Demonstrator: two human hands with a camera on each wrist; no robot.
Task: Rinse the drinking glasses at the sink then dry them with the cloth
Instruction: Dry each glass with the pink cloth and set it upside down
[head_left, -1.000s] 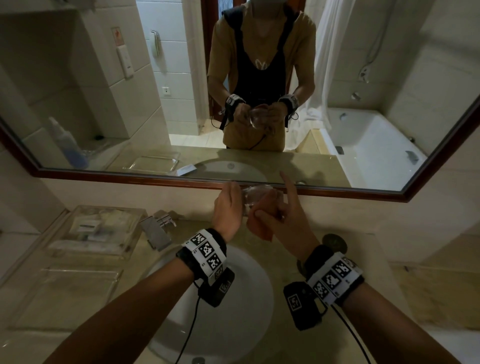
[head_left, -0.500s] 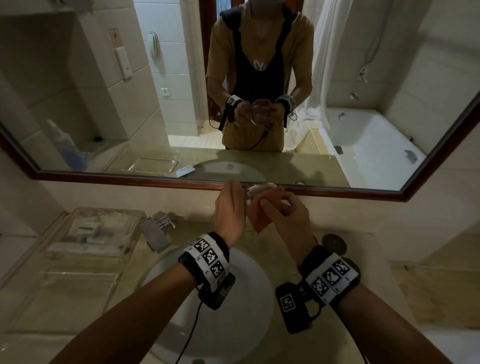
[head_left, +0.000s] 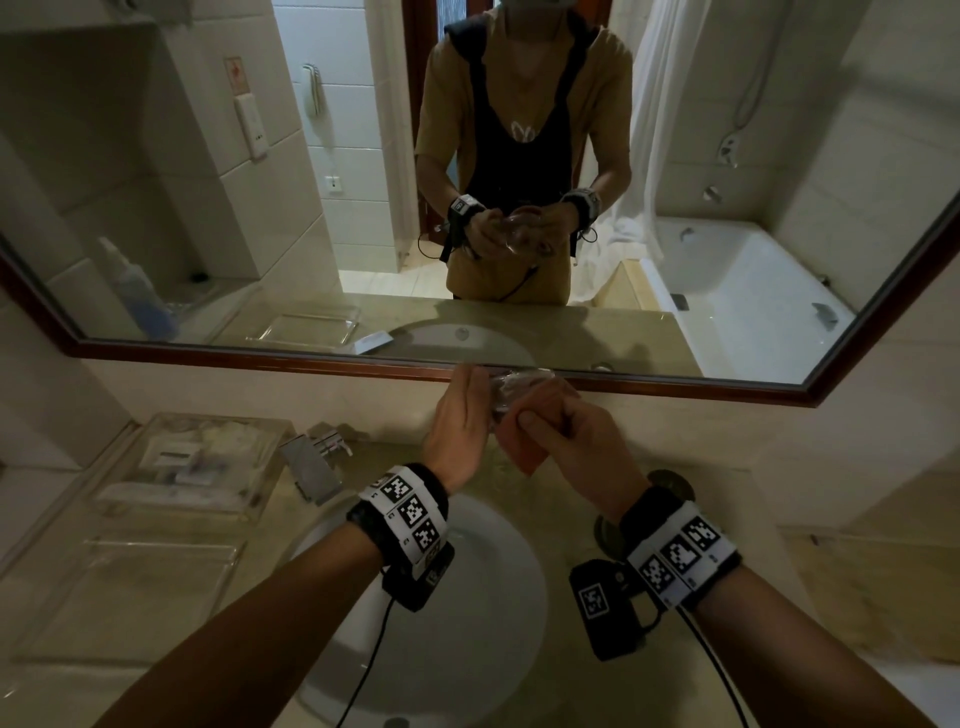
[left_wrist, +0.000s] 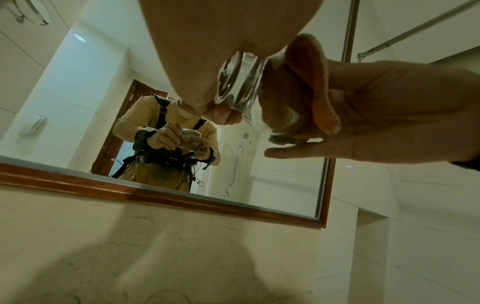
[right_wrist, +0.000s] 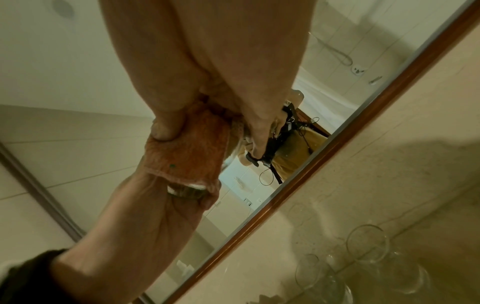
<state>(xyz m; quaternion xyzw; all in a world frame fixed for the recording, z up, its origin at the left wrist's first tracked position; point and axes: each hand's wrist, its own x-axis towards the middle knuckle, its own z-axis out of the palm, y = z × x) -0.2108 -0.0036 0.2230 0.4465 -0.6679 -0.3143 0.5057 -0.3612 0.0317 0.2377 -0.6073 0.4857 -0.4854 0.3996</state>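
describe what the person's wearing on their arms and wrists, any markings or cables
Both forearms are bare, with no sleeves in the head view. Each wrist carries a black band wrapped with a white strip of three black-and-white square code markers: left wristband, right wristband. A black camera box hangs under each wrist, left camera box, right camera box, the right one bearing its own square marker. A thin black cable trails from each.
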